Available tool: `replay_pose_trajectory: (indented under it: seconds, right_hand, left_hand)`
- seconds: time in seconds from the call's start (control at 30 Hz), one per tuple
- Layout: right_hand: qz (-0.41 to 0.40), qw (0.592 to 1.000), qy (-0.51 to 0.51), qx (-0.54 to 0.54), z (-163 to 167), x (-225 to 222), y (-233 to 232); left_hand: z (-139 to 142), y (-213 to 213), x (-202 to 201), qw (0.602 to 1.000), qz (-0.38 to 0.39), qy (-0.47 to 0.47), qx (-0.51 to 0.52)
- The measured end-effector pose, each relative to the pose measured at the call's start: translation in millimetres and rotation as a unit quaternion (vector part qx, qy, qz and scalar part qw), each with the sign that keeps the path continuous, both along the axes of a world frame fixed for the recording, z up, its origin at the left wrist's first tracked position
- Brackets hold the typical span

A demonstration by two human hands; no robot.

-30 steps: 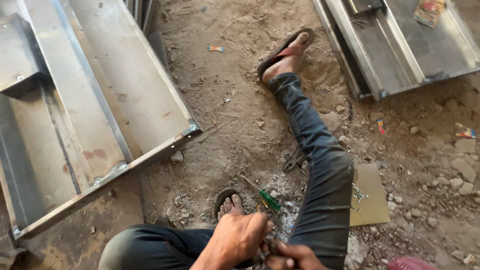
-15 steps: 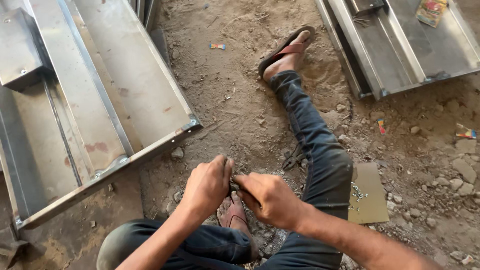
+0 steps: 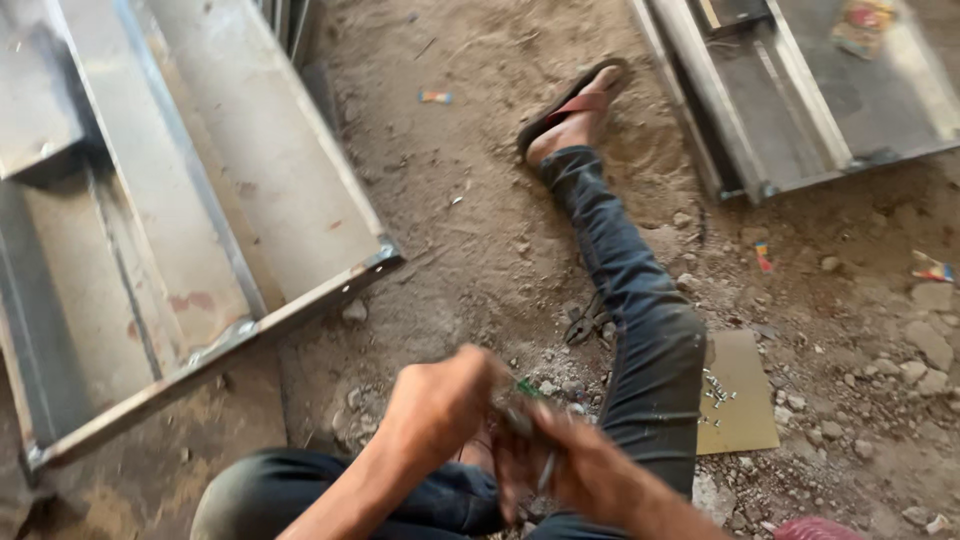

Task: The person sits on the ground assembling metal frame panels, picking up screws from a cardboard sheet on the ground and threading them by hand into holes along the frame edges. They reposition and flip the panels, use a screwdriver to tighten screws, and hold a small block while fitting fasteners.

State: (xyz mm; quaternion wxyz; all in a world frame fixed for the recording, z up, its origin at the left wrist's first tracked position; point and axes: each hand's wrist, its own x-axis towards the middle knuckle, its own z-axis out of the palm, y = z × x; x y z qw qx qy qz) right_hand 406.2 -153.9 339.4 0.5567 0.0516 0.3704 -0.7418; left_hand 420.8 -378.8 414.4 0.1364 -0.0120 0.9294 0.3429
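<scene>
Gripping a small green-handled tool (image 3: 527, 388) between them, my left hand (image 3: 440, 405) and right hand (image 3: 560, 465) work low at six o'clock, both blurred. Screws (image 3: 715, 388) lie on cardboard (image 3: 738, 405) at four o'clock; I judge a careless knee could scatter them.

bare dirt floor (image 3: 470, 250) strewn with small stones and scraps, a long grey sheet-metal frame (image 3: 170, 230) lying to one side, another metal frame (image 3: 810, 100) opposite, under flat daylight.
</scene>
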Motion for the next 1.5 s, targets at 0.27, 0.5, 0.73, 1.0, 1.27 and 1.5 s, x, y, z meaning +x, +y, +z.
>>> replay_pose_trajectory:
  seconds: [0.27, 0.5, 0.73, 1.0, 1.27, 1.5]
  right_hand:
    - [0.028, 0.539, 0.835, 0.104, 76.3, -45.9, -28.2]
    - [0.261, 0.717, 0.620, 0.184, 46.7, -37.7, -29.1]
    - [0.039, 0.989, -0.136, -0.033, -24.8, 39.9, 0.3]
    - [-0.078, 0.898, 0.404, 0.155, 17.0, -10.2, -9.9]
    - [-0.001, 0.577, 0.798, 0.177, 45.2, -29.8, -18.4]
    - [0.069, 0.991, 0.107, 0.044, -7.0, -10.3, 3.9]
  left_hand:
    - [-4.6, -3.5, 6.3, 0.969, 0.207, 0.124, 0.041]
    - [-20.9, 9.7, 17.1, 0.983, 0.163, 0.030, -0.074]
    - [-25.7, 3.7, 35.8, 0.967, -0.057, 0.247, 0.030]
    - [-26.8, -4.0, 25.8, 0.967, 0.186, 0.170, -0.023]
    - [-41.5, -6.4, 27.5, 0.964, 0.215, 0.154, -0.043]
    - [-50.7, 0.2, 30.6, 0.970, 0.094, 0.223, -0.004]
